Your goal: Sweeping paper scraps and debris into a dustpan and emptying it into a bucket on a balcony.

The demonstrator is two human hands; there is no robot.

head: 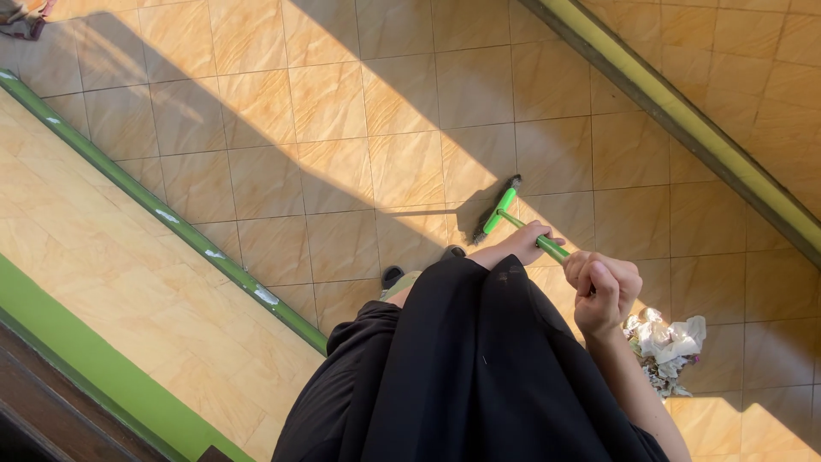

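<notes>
I look straight down at a tiled floor. A green-handled broom (501, 210) rests its dark head on the tiles ahead of me, its green stick running back toward me. My left hand (523, 241) grips the stick lower down. My right hand (603, 289) is closed around the stick's upper end. My black garment (479, 368) fills the lower middle of the view, with the toes of my footwear (393, 275) peeking out at its front edge.
A heap of crumpled paper and trash (667, 346) lies on the tiles just right of my right arm. A green-edged tiled ledge (145, 201) runs diagonally at left. A yellow-green raised border (684, 111) crosses the upper right.
</notes>
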